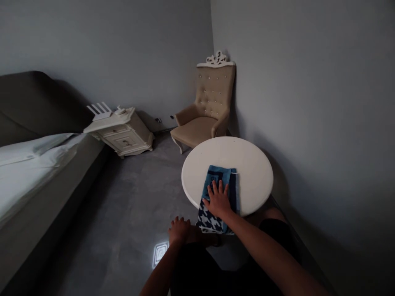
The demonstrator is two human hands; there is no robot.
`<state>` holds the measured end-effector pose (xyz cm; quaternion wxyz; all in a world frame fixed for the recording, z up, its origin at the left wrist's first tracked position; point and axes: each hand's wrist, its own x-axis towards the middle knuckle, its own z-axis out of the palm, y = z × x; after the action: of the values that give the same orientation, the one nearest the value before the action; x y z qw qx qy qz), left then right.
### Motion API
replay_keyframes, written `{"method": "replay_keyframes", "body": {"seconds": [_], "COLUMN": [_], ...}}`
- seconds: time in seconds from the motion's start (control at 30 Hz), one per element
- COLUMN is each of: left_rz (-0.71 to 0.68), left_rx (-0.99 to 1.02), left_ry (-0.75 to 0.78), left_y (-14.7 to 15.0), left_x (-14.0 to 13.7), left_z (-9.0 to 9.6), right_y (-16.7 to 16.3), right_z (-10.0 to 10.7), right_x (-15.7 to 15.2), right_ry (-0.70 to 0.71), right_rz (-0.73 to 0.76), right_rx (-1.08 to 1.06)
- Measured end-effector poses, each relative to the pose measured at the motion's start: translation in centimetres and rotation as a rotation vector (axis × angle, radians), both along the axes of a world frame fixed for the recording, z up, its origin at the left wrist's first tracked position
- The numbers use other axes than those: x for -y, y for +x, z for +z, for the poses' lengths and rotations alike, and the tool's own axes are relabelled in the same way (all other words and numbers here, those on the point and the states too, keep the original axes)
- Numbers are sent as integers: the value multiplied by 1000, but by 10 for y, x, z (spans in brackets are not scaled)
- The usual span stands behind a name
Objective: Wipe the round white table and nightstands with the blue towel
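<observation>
A folded towel (233, 187) in blues, with a dark-and-white houndstooth section, lies on the round white table (249, 172). Its near end hangs over the table's front edge. My right hand (218, 201) rests flat on the towel, fingers spread and pointing away from me, gripping nothing. Down to the left, apart from the towel, my left hand (179, 229) lies over my knee with its fingers stretched out and nothing held in it.
Behind the table stands a tan tufted armchair (197, 127). A white nightstand (126, 137) carries a white router-like device (100, 112). The bed (27, 172) runs along the left. A grey wall (324, 123) rises close on the right. A bright patterned patch (159, 255) shows on the floor.
</observation>
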<state>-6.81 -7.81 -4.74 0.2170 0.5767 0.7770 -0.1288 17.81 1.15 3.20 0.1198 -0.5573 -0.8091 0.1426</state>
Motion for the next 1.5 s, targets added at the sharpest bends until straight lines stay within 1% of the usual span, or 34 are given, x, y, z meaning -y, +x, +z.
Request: {"method": "replay_keyframes", "body": {"seconds": [0.13, 0.2, 0.27, 0.33, 0.37, 0.43, 0.53, 0.6, 0.7, 0.77, 0.83, 0.9, 0.97, 1.03, 1.13, 1.23, 1.3, 1.37, 1.4, 1.43, 1.5], "left_rz": [205, 260, 273, 272, 270, 259, 242, 256, 276, 272, 263, 256, 256, 266, 276, 281, 288, 294, 299, 305, 322], "left_rx": [-6, -8, -12, -22, -26, -22, 11, 35, 59, 70, 86, 98, 97, 93, 90, 85, 82, 77, 76, 74, 71], "left_ry": [-36, -46, -62, -80, -85, -79, -46, -34, -34, -26, -13, -9, -9, -19, -30, -39, -48, -46, -47, -48, -50], "left_y": [-17, -25, -31, -35, -37, -39, -43, -46, -47, -46, -44, -42, -42, -42, -44, -45, -46, -46, -47, -47, -48], "left_x": [-16, -20, -21, -19, -18, -15, -13, -13, -15, -18, -21, -23, -25, -25, -25, -24, -23, -23, -23, -23, -23], "left_z": [-10, -16, -21, -25, -27, -31, -36, -40, -44, -45, -44, -43, -43, -42, -42, -39, -37, -36, -36, -36, -37], "right_y": [-48, -66, -72, -63, -52, -19, 54, 111, 189, 224, 237, 226, 194, 146, 61, -21, -62, -88, -95, -98, -94], "right_z": [4, 6, 8, 8, 7, 4, -6, -14, -21, -23, -24, -24, -24, -21, -16, -9, -6, -4, -3, -3, -4], "right_x": [-6, -10, -12, -12, -10, -7, -5, -12, -32, -48, -61, -71, -78, -83, -93, -105, -112, -119, -122, -125, -132], "right_ry": [-1, -4, -22, -40, -42, -34, -13, 10, 62, 83, 88, 78, 69, 60, 45, 30, 17, 5, -1, -5, -13], "right_rz": [125, 189, 249, 307, 331, 359, 319, 220, 5, -133, -229, -261, -221, -130, 15, 101, 143, 175, 190, 203, 233], "right_rx": [-68, -81, -72, -58, -54, -46, -2, 64, 198, 276, 326, 350, 352, 329, 235, 126, 74, 43, 36, 34, 44]}}
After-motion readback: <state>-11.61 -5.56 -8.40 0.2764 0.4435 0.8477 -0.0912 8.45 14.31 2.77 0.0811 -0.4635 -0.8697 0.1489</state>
